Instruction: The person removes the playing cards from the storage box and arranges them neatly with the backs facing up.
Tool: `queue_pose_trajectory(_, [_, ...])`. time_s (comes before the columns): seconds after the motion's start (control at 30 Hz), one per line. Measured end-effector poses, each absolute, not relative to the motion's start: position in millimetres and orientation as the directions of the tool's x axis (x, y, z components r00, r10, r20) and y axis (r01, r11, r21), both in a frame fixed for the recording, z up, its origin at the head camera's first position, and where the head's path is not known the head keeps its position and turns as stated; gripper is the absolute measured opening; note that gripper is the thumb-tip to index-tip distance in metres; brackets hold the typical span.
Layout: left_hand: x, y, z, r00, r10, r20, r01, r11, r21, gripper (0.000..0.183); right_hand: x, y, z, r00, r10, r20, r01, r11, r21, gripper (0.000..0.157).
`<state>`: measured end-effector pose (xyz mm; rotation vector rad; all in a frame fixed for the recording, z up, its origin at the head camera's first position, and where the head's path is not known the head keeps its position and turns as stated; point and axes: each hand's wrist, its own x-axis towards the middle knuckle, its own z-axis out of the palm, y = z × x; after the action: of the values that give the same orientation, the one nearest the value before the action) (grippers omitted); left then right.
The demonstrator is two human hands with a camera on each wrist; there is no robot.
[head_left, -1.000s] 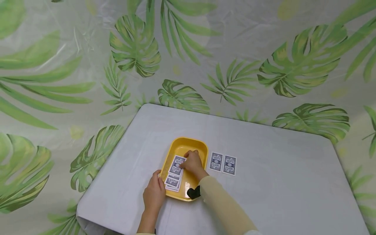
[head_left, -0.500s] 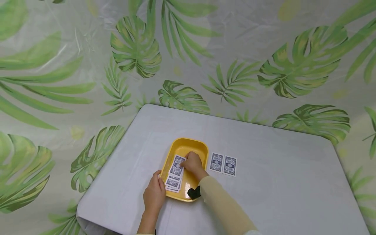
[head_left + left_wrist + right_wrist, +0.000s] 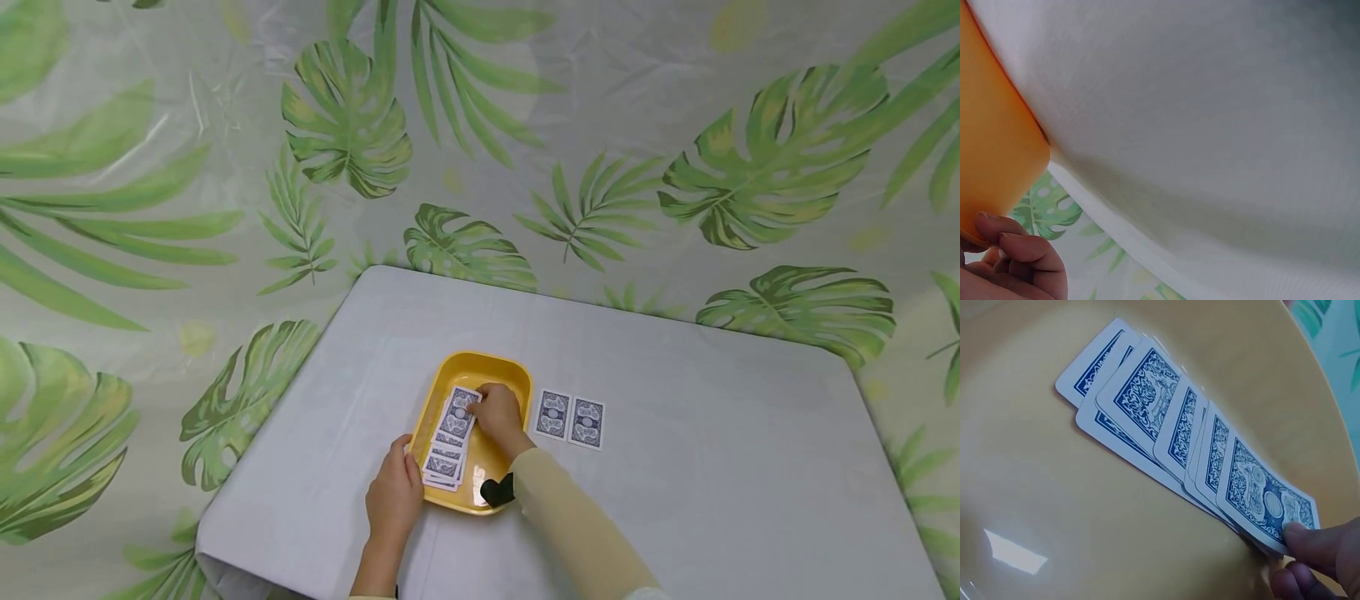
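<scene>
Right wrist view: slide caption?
Right-hand fingers pinch the end card of an overlapping blue-backed row in a yellow tray.

Soft, dim light; white glare inside the tray [image 3: 1110, 519]

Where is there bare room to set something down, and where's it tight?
Widest is the table, right of the two loose cards. Another bare patch lies between the far rim of the yellow tray and the table's far edge. Tight: the tray's left side, where overlapping cards lie and the right hand pinches one.
</scene>
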<state>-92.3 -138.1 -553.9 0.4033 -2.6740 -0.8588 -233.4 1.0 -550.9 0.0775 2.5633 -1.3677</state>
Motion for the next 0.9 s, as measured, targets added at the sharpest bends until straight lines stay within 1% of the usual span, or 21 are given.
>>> queue_pose_trajectory(0.17, [-92,-136,-552,-0.918,-0.352,0.185,-0.179,0.782,0.597,0.030,-235,4,-548,-0.983,-0.057,-0.176,0.109,0.588,-0.801,0.031])
queue_pose_trajectory(0.33, [-91,-136,-551,-0.913,-0.351,0.209,-0.166,0.785,0.597,0.029,-238,9,-535,-0.993,-0.070,-0.097,0.036,0.598,-0.801,0.030])
queue_pose_trajectory(0.47, [-91,-136,-551,-0.912,-0.349,0.218,-0.156,0.784,0.601,0.029,-238,16,-525,-0.996,-0.052,-0.066,0.026,0.561,-0.828,0.030])
queue_pose_trajectory(0.7, [-90,-135,-552,-0.915,-0.352,0.196,-0.169,0.776,0.608,0.030,-232,30,-510,-0.999,0.030,-0.045,0.053,0.445,-0.894,0.020])
queue_pose_trajectory(0.9, [-90,-136,-550,-0.909,-0.352,0.221,-0.153,0.778,0.610,0.029,-233,47,-502,-0.996,0.089,0.006,0.030,0.393,-0.919,0.022])
